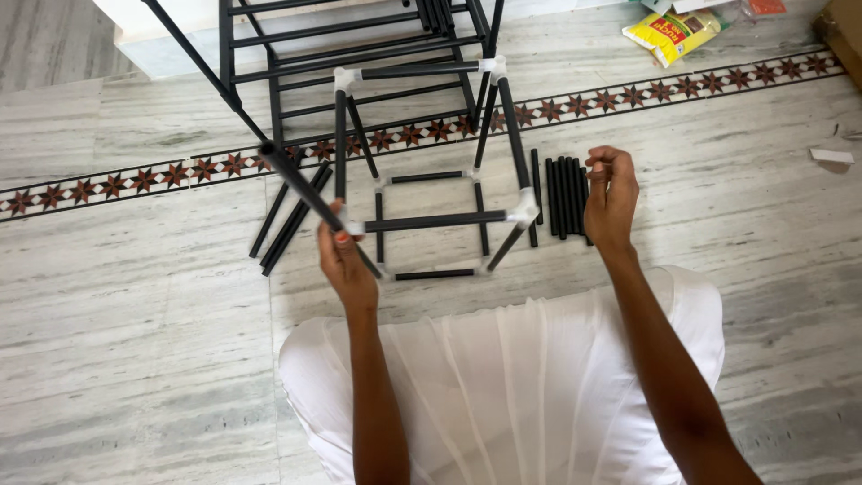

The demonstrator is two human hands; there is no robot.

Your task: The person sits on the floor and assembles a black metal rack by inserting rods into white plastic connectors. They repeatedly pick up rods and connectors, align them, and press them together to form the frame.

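A cube-shaped frame of black rods (437, 219) joined by white corner connectors (523, 209) stands on the marble floor in front of me. My left hand (346, 260) grips the frame at its near left corner, where a long black rod (298, 186) slants up to the left. My right hand (611, 199) hovers to the right of the frame, fingers curled, above a row of loose black rods (564, 196); whether it holds anything I cannot tell.
A larger black rack (359, 54) stands behind the cube. More loose rods (289, 223) lie left of the frame. A yellow packet (672, 32) and a cardboard box (846, 36) sit at the top right. White cloth (503, 386) covers my lap.
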